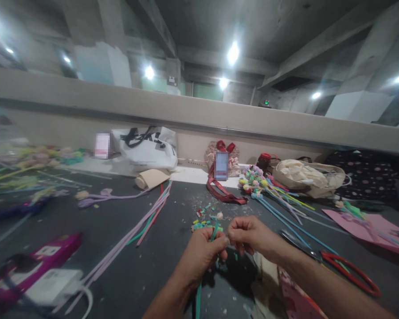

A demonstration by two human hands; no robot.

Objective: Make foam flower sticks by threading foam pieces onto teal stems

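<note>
My left hand (pixel 199 250), at the middle of the dark table, is closed around a green chenille stem (pixel 198 301). The stem runs down toward me, and its upper end, beside a small whitish knob (pixel 219 216), rises above my fingers. My right hand (pixel 254 235) is pinched close beside the left fingertips; anything between its fingers is too small or hidden to name. Small cut pieces (pixel 204 221) in green, yellow and red lie scattered just beyond and beneath both hands.
Red-handled scissors (pixel 349 272) lie right of my right forearm. Purple stems (pixel 129 226) stretch across the left side, near a magenta power strip (pixel 56 254) and white charger (pixel 55 285). Behind stand a white bag (pixel 149 150), a phone (pixel 221 165), finished-looking flowers (pixel 254 179) and a beige bag (pixel 329 179).
</note>
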